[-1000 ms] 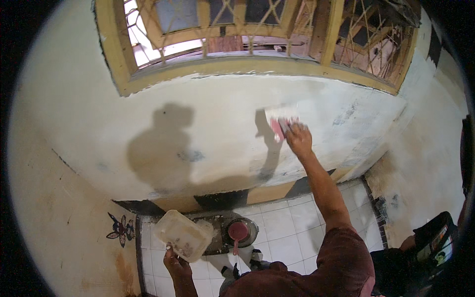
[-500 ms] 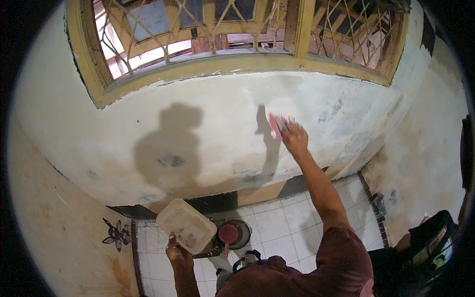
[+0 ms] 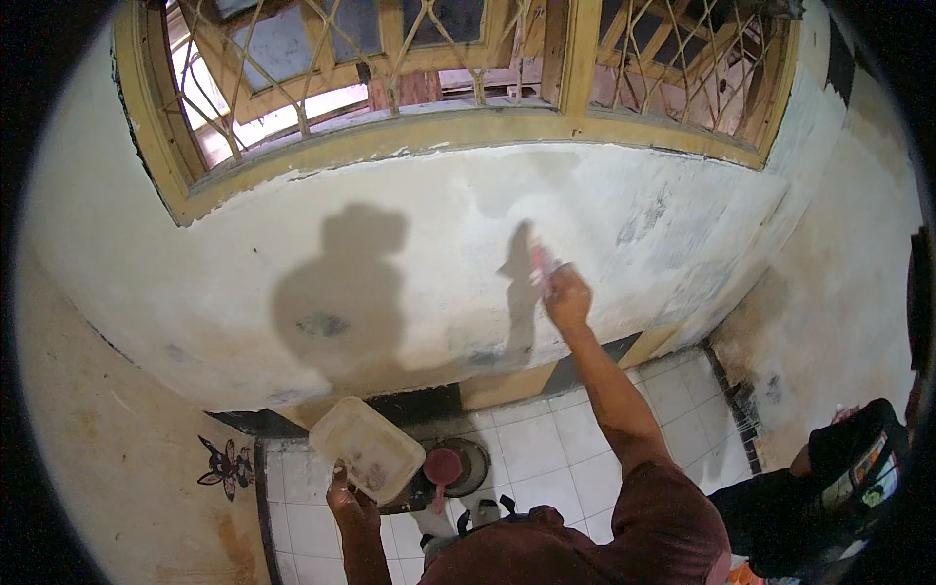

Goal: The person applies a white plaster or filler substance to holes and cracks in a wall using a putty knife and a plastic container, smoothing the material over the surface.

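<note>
My right hand (image 3: 567, 295) grips a pink putty scraper (image 3: 539, 263), blurred by motion, at the whitish wall (image 3: 429, 263) below the window. The blade is seen nearly edge-on, so I cannot tell whether it touches the wall. A wet-looking pale patch lies just above it. Low on the left, my left hand (image 3: 351, 502) holds a shallow, translucent plastic tray (image 3: 343, 421) by its near edge, thumb over the rim. Some whitish residue and darker spots show inside the tray.
A yellow window frame (image 3: 409, 136) with a metal grille spans the wall above. Near my feet a pink dipper (image 3: 444, 466) rests over a round dark container (image 3: 475, 468) on white floor tiles (image 3: 531, 448). Another person in dark clothing (image 3: 780, 512) is at the lower right.
My right hand has moved down and slightly left along the wall, and the scraper has turned more edge-on. The tray in my left hand stays almost in place.
</note>
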A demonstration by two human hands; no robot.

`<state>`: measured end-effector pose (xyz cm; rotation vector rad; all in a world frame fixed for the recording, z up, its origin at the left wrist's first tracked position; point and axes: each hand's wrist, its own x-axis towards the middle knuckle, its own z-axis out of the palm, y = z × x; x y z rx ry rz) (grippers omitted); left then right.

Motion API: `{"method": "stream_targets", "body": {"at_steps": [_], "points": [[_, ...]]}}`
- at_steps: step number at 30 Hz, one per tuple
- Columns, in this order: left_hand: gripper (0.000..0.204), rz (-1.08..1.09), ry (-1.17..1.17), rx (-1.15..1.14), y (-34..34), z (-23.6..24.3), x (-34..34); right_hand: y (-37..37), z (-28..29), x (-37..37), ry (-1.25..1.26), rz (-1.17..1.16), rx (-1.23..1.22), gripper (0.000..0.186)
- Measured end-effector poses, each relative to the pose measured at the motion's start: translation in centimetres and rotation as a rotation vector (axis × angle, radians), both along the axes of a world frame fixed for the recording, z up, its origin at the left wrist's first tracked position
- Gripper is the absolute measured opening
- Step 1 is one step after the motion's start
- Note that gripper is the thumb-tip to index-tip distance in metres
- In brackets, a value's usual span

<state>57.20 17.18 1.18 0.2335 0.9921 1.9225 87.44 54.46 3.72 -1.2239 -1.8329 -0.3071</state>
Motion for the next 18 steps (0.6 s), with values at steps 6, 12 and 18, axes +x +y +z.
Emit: {"method": "stream_targets", "body": {"at_steps": [6, 12, 18], "points": [[0.052, 0.095, 0.031, -0.050, 0.0, -0.7, 0.6, 5.1, 10.0, 2.2, 0.647, -0.238, 0.171, 0.018], [0.049, 0.017, -0.014, 0.006, 0.6, 0.0, 1.0, 4.9, 5.2, -15.5, 0.222, -0.117, 0.285, 0.026], [0.054, 0.112, -0.050, -0.001, -0.3, 0.0, -0.9, -10.6, -5.1, -21.6, -0.248, 0.662, -0.172, 0.031]]}}
